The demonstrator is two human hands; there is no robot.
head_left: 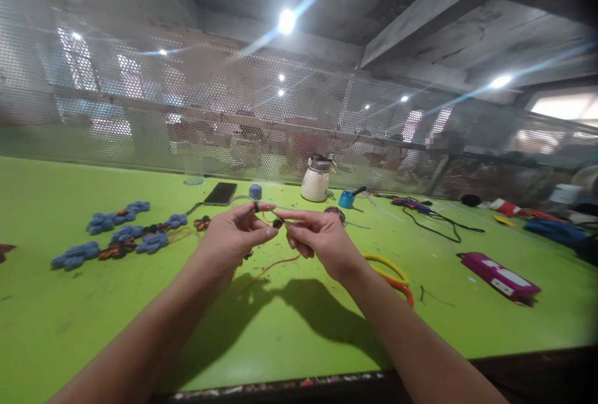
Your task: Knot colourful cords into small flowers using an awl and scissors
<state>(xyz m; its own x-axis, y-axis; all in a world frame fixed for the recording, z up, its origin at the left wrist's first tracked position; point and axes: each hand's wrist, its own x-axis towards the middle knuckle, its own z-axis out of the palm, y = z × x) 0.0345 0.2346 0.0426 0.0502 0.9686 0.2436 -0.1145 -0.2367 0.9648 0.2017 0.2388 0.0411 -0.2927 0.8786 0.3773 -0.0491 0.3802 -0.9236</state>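
Note:
My left hand [238, 230] pinches a small dark piece of crochet [278, 223] between thumb and fingers. Dark yarn [255, 206] is looped round its raised index finger. Close against the other side of the piece is my right hand [317, 236], fingertips pressed together; whatever thin tool they grip is too small to make out. An orange strand [275, 264] hangs below the hands towards the table. To the left lie several blue crocheted flowers [153, 242] and orange-and-black ones [118, 248].
On the green table [116, 323] stand a white jug [315, 183] and a blue pot [346, 199], with a phone [221, 193] farther left. Yellow and orange rings [390, 265] lie by my right forearm. A purple case [499, 276] is at the right; a perforated screen [210, 117] runs behind.

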